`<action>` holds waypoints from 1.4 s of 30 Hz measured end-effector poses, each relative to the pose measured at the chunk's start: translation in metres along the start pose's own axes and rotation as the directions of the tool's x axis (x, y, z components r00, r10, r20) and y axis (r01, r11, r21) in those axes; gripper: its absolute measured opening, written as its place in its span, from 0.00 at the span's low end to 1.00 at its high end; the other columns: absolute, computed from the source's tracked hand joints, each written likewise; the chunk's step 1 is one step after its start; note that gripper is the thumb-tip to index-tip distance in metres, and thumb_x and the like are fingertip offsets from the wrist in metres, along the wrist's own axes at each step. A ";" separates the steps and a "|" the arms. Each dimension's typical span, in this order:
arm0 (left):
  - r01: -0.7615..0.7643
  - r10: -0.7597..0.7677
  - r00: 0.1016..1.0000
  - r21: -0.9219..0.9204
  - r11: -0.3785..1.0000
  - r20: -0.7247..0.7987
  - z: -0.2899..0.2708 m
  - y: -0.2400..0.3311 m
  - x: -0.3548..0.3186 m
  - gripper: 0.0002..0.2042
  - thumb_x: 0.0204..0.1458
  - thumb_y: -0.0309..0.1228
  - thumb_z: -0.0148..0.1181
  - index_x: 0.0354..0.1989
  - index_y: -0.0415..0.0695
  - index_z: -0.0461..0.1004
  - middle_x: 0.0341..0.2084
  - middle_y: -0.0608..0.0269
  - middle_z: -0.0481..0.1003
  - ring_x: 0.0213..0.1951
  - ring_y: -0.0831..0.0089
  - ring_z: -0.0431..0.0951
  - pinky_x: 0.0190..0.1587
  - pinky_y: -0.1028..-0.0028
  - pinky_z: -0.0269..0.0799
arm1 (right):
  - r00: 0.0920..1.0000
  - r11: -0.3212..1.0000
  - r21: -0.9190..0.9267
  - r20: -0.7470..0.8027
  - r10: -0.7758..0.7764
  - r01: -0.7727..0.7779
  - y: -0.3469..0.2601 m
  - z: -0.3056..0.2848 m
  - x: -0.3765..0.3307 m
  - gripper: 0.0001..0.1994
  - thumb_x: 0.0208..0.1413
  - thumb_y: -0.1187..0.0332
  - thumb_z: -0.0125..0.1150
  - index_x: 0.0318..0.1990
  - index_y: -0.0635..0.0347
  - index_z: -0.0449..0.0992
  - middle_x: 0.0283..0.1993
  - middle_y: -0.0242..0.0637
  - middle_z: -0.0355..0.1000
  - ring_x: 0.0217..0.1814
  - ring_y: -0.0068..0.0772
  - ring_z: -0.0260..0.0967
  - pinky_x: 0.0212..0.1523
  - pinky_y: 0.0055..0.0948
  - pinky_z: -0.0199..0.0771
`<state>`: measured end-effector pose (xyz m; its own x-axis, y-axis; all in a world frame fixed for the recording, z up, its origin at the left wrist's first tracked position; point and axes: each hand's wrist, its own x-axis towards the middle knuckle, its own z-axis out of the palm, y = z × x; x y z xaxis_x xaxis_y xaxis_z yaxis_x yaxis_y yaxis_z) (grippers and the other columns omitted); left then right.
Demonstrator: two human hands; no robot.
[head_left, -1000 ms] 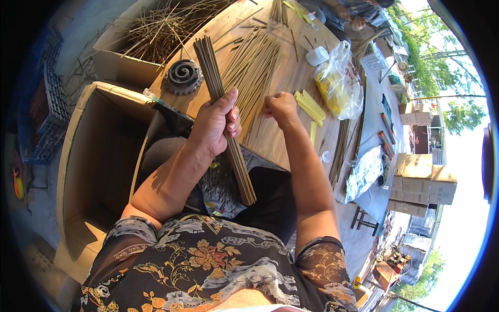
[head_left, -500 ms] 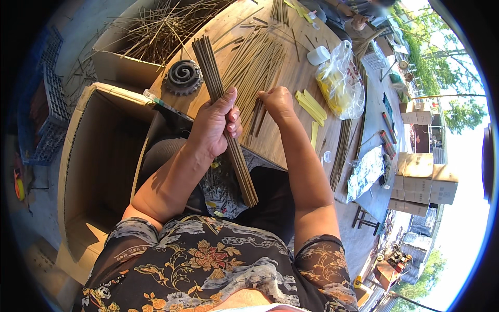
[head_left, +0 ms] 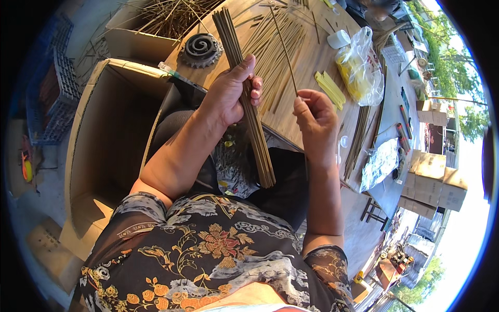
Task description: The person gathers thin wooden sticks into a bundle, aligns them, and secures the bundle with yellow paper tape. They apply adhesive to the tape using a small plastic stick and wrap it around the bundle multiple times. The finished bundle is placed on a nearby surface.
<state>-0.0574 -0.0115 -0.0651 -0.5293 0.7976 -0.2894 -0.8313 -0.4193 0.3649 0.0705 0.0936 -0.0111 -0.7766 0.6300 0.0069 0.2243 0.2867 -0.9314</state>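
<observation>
My left hand [head_left: 233, 93] is wrapped round a thick bundle of thin brown incense sticks [head_left: 261, 156], held at a slant over the near table edge and my lap. To the right, my right hand [head_left: 317, 122] pinches one single incense stick [head_left: 284, 50] near its lower end. That stick points up and slightly left, apart from the bundle. Beneath and beyond both hands, a loose spread of similar sticks [head_left: 275, 47] lies on the wooden table [head_left: 296, 127].
A dark round coil-patterned metal piece [head_left: 201, 50] sits on the table's left. An open cardboard box [head_left: 78, 130] stands at my left, with a box of tangled sticks [head_left: 176, 15] behind. Yellow strips [head_left: 330, 89], a clear plastic bag [head_left: 364, 73] and a white cup [head_left: 339, 39] are at right.
My right hand has come back from the loose sticks towards me and to the right, now holding one stick. The view has shifted, so the bundle appears higher and further right.
</observation>
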 end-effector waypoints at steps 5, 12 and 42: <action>0.032 -0.033 0.999 0.089 0.996 0.015 -0.008 -0.001 0.004 0.17 0.48 0.45 0.56 0.19 0.46 0.63 0.23 0.54 0.71 0.25 0.67 0.76 0.28 0.70 0.75 | 0.991 0.990 -0.067 -0.043 -0.125 0.121 0.003 0.021 -0.035 0.09 0.49 0.76 0.56 0.39 0.64 0.70 0.28 0.33 0.67 0.28 0.19 0.64 0.30 0.19 0.66; 0.079 -0.080 0.996 -0.046 0.996 -0.035 -0.010 -0.005 0.008 0.17 0.46 0.44 0.58 0.21 0.45 0.62 0.23 0.52 0.71 0.25 0.63 0.75 0.28 0.66 0.76 | 0.941 0.901 -0.291 -0.009 -0.339 0.322 0.007 0.041 -0.039 0.10 0.41 0.78 0.58 0.35 0.63 0.71 0.30 0.42 0.69 0.32 0.41 0.68 0.33 0.31 0.70; 0.080 -0.077 0.992 0.027 0.996 -0.095 -0.003 -0.005 0.006 0.14 0.48 0.40 0.59 0.21 0.47 0.61 0.16 0.66 0.65 0.16 0.77 0.65 0.19 0.79 0.64 | 0.818 0.707 -0.447 0.110 -0.564 0.548 0.025 0.045 -0.036 0.11 0.43 0.74 0.60 0.37 0.61 0.73 0.34 0.39 0.67 0.36 0.39 0.66 0.36 0.31 0.68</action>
<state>-0.0568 -0.0056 -0.0713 -0.4774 0.7827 -0.3994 -0.8661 -0.3424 0.3641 0.0773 0.0456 -0.0509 -0.8270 0.2740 0.4910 -0.0037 0.8706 -0.4920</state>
